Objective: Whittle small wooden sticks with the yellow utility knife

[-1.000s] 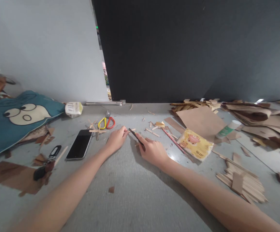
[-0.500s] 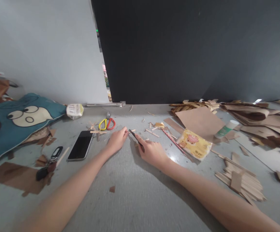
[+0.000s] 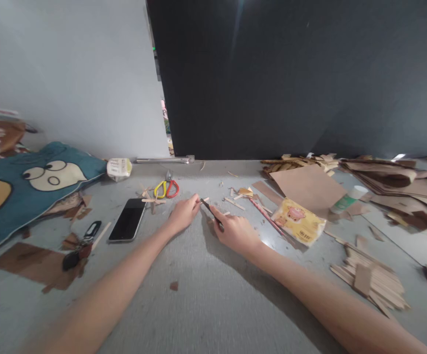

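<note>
In the head view, my right hand (image 3: 237,233) grips a slim black tool (image 3: 210,208), its index finger stretched along the top. The tool's kind cannot be made out; its tip points forward and left. Close by on the left, my left hand (image 3: 184,214) is closed in a pinch at the fingertips. A small pale piece of wooden stick (image 3: 205,199) pokes out from those fingers, touching or just behind the tool's tip. Past my left hand lie pliers (image 3: 166,188) with one yellow and one red handle, beside some crossed wooden sticks (image 3: 154,200).
A phone (image 3: 128,220), keys (image 3: 78,253) and a blue cushion (image 3: 51,182) are on the left. To the right lie a yellow packet (image 3: 298,221), a glue stick (image 3: 348,199), brown cardboard (image 3: 309,187) and a heap of wooden sticks (image 3: 375,278). A dark panel (image 3: 290,78) stands behind.
The whole view has shifted slightly, so things appear a little further right. Both hands keep nearly the same pose and grip over the table.
</note>
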`<state>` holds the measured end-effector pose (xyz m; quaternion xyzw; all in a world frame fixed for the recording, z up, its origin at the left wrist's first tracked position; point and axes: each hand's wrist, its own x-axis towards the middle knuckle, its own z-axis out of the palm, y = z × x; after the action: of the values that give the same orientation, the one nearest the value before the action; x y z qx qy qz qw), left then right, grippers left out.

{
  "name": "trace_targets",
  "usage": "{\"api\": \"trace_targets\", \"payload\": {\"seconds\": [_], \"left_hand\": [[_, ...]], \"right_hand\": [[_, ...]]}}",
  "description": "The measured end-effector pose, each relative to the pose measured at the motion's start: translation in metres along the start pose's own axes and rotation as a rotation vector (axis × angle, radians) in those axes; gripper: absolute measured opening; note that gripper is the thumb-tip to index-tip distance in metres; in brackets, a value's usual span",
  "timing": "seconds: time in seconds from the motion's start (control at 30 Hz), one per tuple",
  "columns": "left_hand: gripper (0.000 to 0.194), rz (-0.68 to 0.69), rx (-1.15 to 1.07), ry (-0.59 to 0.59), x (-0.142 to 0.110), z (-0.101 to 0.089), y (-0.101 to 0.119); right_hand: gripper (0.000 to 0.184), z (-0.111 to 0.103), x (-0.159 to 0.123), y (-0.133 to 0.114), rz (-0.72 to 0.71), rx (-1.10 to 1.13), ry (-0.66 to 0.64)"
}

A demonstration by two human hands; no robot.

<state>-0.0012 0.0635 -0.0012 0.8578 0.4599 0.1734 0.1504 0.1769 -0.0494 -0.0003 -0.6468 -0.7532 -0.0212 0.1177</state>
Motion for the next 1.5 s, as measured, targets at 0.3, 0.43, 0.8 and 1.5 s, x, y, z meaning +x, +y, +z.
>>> {"api": "trace_targets", "payload": {"seconds": [0.3,0.43,0.8,1.5], "left_hand": [[0.018,-0.002,0.051,-0.037,0.000,-0.002,0.002],[0.018,-0.018,0.028,-0.029,0.001,-0.002,0.001],[0.015,0.020,-0.055,-0.022,0.004,-0.002,-0.004],[0.015,0.039,-0.035,-0.009,0.004,-0.003,-0.002]], "right_hand": [[0.058,-0.003,0.005,0.005,-0.008,0.003,-0.037],[0.057,-0.001,0.001,0.008,-0.031,-0.017,-0.021],[0.057,0.004,0.002,0.014,-0.057,0.024,-0.004],[0.058,-0.002,0.010,0.011,-0.023,0.070,-0.016]]}}
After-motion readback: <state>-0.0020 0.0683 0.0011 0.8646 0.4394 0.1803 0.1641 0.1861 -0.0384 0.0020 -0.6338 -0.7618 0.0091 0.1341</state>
